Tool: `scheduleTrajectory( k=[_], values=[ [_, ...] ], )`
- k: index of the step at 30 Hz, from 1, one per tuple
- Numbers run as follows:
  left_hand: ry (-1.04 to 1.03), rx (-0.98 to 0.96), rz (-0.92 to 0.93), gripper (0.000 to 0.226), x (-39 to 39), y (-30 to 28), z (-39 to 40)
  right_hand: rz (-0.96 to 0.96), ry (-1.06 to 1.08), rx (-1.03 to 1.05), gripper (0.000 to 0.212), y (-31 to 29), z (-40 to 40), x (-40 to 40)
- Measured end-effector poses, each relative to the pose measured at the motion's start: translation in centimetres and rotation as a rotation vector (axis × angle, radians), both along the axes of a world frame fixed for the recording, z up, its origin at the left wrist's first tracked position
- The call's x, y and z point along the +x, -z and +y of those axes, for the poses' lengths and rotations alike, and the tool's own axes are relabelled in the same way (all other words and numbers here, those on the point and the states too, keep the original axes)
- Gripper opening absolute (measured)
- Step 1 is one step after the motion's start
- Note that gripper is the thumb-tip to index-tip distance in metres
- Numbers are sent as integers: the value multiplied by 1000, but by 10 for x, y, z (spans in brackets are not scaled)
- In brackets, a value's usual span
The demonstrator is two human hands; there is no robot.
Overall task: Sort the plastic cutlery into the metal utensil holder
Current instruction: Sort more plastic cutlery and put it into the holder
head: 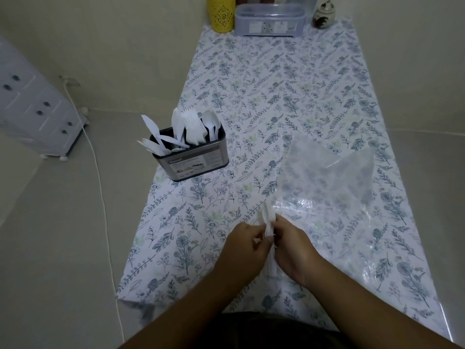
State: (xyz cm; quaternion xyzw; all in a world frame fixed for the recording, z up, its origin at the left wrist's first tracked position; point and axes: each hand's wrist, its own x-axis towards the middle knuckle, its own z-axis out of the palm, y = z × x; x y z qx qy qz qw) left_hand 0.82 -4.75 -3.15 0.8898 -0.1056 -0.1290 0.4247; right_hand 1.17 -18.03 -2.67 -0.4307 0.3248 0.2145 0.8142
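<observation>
Both bare forearms reach forward from the lower edge and converge over the near part of the worktop [176, 248]; the left hand [242, 250] and right hand [293, 245] meet nearly touching, backs upward; the fingers [254, 238] of each are curled, pinching a small bundle of white plastic cutlery [268, 222] between them, held just above the worktop.

The light is dim, flat and greyish; shadows are faint; glare streaks the plastic bag [334, 177] and the tablecloth [254, 102] edge toward 4 o'clock; wide-angle bending bows the edges; the hands at 6 o'clock look slightly motion-blurred.
</observation>
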Motion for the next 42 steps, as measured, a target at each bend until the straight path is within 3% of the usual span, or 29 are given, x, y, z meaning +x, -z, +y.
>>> scheduleTrajectory(
  k=[7,13,17,22,27,32,38,42],
  values=[
    [-215,-159,66,17,7,-7,5,-160,-138,-49,54,-1,5,0],
    [-224,-197,68,18,10,-10,10,-254,-194,-275,43,5,2,-3],
    [-173,-158,-95,16,29,-20,16,-372,-198,-457,43,-21,7,12],
    [-121,-51,-363,19,94,-68,30,-635,-213,-646,43,-69,17,84],
    [-221,-81,-550,20,164,-128,56,-845,-185,-730,29,-114,38,164],
    [-235,-53,-583,19,197,-140,72,-894,-192,-763,30,-119,57,205],
    [-247,111,-452,16,201,-110,75,-880,-301,-940,28,-92,61,207],
    [-299,280,-438,42,196,-109,68,-837,-425,-1173,34,-81,57,201]
  ],
)
